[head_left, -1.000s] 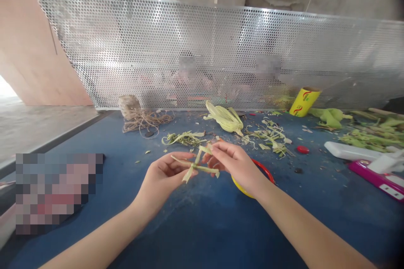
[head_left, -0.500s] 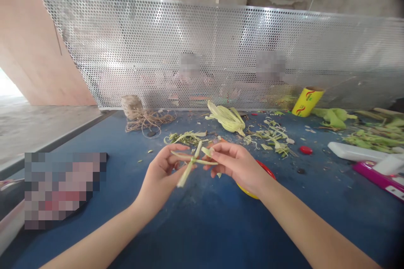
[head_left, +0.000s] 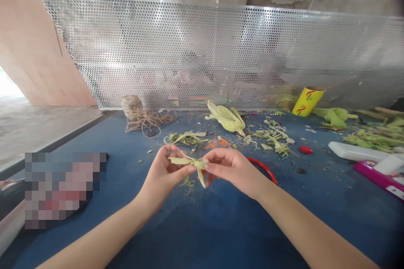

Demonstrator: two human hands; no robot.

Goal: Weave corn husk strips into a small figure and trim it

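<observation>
Both my hands meet over the blue table [head_left: 202, 227] and pinch a small knot of pale green corn-husk strips [head_left: 191, 164]. My left hand [head_left: 164, 174] grips the strips from the left with thumb and fingers closed. From the right, my right hand [head_left: 232, 167] pinches the same piece, and a loose end hangs down between the two hands. A red ring [head_left: 263, 167] lies on the table just behind my right hand, partly hidden by it.
Husk scraps [head_left: 186, 138], a husk bundle [head_left: 227, 118], a twine ball with loose cord [head_left: 139, 113], a yellow roll [head_left: 304, 100], a red cap [head_left: 305, 149] and a white-and-magenta tool [head_left: 372, 157] lie around. A perforated metal screen [head_left: 202, 50] closes the far edge; people sit behind it.
The crossed husk strips have been drawn together into a tighter knot. Both hands dropped slightly and moved closer, and the right hand now uncovers more of the red ring.
</observation>
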